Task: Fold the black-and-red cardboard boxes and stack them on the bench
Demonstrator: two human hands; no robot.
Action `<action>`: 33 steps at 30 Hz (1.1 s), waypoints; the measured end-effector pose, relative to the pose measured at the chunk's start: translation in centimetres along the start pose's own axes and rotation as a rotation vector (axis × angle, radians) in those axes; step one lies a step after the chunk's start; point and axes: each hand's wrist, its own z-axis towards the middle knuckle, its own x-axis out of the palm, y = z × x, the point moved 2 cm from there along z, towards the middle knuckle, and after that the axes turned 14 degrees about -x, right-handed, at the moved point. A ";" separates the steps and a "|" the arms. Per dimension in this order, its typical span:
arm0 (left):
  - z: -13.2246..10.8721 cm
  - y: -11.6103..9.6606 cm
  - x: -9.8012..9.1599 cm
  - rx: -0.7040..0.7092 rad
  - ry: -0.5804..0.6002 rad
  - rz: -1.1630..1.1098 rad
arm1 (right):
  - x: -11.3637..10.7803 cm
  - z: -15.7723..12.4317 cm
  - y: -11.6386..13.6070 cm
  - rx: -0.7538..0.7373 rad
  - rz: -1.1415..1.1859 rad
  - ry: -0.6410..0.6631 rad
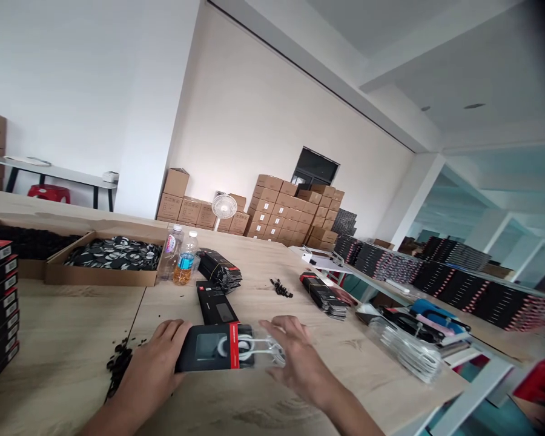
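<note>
Above the near part of the table I hold a black retail box (pixel 206 350) with a clear window and a red band. My left hand (pixel 157 354) is wrapped round its left end. A white cable (pixel 261 345) in what looks like clear plastic sticks out of the box's right end. My right hand (pixel 295 354) grips the outer end of that cable and plastic, its fingers slightly blurred. Just behind lies another black box (pixel 213 303), flat on the table. Further back is a banded bundle of flat black boxes (pixel 220 269).
Small black pieces (pixel 120 363) lie by my left forearm, others (pixel 281 288) further back. Two bottles (pixel 186 257) stand beside a carton of black discs (pixel 113 254). Stacked boxes (pixel 0 315) rise at left. A second bundle (pixel 322 295) and clear plastic pieces (pixel 406 348) lie right.
</note>
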 end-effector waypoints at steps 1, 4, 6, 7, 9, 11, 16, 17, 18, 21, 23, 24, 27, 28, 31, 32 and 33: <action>-0.1 -0.3 0.0 -0.003 -0.007 -0.019 | 0.4 0.3 1.2 -0.049 0.039 -0.003; -0.3 -0.9 0.0 -0.065 -0.067 -0.122 | 1.5 1.2 4.5 -0.135 0.178 -0.189; -0.4 -1.2 0.0 -0.108 -0.132 -0.204 | 2.3 1.6 5.9 -0.064 0.232 -0.441; -0.4 -1.3 0.1 -0.113 -0.168 -0.238 | 2.9 1.8 6.4 -0.015 0.284 -0.554; -0.6 -1.6 0.3 -0.087 -0.225 -0.298 | 4.1 2.2 6.9 0.049 0.483 -0.675; -0.9 -2.0 0.8 -0.045 -0.212 -0.380 | 5.1 2.6 7.2 0.052 0.696 -0.705; -1.8 -3.0 1.4 0.092 0.040 -0.771 | 4.9 2.3 6.7 -0.078 0.684 -0.647; -1.9 -3.1 1.3 0.119 0.042 -0.833 | 4.8 2.0 6.5 -0.108 0.655 -0.626; -1.9 -3.1 1.1 0.137 0.027 -0.876 | 4.8 1.8 6.3 -0.130 0.633 -0.624; -1.9 -3.1 0.5 0.195 -0.030 -0.882 | 5.1 0.8 5.7 -0.165 0.598 -0.676; -2.0 -3.1 -0.2 0.276 -0.058 -0.803 | 5.2 0.4 5.6 -0.190 0.555 -0.697; -2.1 -3.1 -0.5 0.320 -0.067 -0.752 | 5.1 0.3 5.7 -0.208 0.522 -0.695; -2.2 -3.0 -1.7 0.414 -0.103 -0.617 | 4.2 0.2 6.2 -0.258 0.380 -0.701; -2.1 -3.0 -2.1 0.430 -0.127 -0.587 | 3.8 0.3 6.4 -0.269 0.326 -0.703; -1.9 -3.1 -3.1 0.485 -0.235 -0.538 | 2.7 0.5 6.8 -0.310 0.230 -0.701; -1.9 -3.2 -3.3 0.509 -0.271 -0.536 | 2.4 0.5 6.9 -0.328 0.229 -0.697; -2.0 -3.3 -3.4 0.528 -0.299 -0.540 | 2.2 0.6 7.0 -0.345 0.241 -0.699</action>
